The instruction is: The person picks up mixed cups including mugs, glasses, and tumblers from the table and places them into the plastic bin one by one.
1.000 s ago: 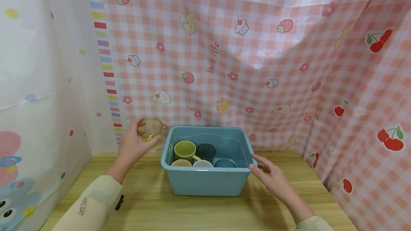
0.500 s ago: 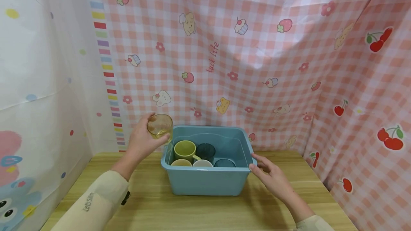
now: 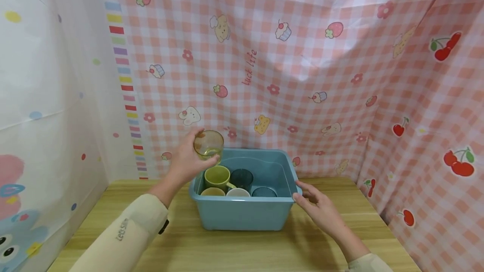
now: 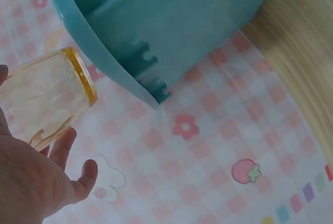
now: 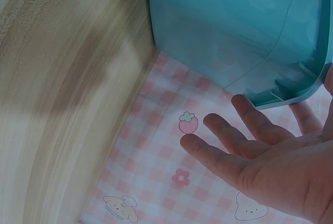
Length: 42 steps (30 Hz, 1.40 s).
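Note:
My left hand [image 3: 188, 159] holds a clear amber-yellow glass [image 3: 209, 145] between thumb and fingers, above the left end of a blue plastic bin [image 3: 243, 215]. In the left wrist view the glass [image 4: 49, 94] is apart from the bin's rim [image 4: 93, 47]. Inside the bin are a green mug [image 3: 217, 176], a dark glass [image 3: 242, 178], a yellowish cup [image 3: 213, 192], a white cup [image 3: 238, 193] and a blue glass [image 3: 264, 192]. At the bin's right front corner, my right hand [image 3: 319, 207] holds the rim with thumb and index finger; its other fingers [image 5: 221, 164] are spread loosely outside.
The bin stands on a wooden table [image 3: 166, 251]. Behind it hangs a pink checked cloth [image 3: 242, 74]. A white patterned cloth [image 3: 56, 95] hangs at the left, and a cherry-print cloth [image 3: 427, 137] at the right.
My left hand has carried the amber glass rightward and slightly upward, from beside the bin to over its left end. The right hand and the bin have stayed in place.

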Each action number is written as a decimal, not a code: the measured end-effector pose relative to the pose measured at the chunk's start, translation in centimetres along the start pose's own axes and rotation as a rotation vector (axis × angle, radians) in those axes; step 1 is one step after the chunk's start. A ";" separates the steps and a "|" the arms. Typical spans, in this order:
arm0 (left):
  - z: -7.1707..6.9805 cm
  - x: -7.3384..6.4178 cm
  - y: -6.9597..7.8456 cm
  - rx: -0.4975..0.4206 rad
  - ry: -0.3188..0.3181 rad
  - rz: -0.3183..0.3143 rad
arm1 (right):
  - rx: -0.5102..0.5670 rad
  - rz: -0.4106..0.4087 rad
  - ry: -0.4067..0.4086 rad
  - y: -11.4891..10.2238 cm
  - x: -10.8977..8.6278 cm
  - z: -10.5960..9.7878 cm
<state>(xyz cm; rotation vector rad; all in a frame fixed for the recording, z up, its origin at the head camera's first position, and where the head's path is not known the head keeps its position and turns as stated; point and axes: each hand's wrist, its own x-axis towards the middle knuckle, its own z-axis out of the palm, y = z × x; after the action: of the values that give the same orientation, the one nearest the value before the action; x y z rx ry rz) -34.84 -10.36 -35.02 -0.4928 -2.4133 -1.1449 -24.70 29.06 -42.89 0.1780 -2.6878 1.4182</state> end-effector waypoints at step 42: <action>8.5 2.2 6.3 0.071 -0.199 0.146 | -0.008 0.011 0.015 0.5 0.3 0.2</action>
<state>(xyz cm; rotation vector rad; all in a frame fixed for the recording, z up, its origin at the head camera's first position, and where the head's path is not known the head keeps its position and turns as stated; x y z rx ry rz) -35.52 0.45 -34.73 -0.7782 -2.5260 -0.9856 -25.06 29.14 -43.38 0.1518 -2.6868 1.4056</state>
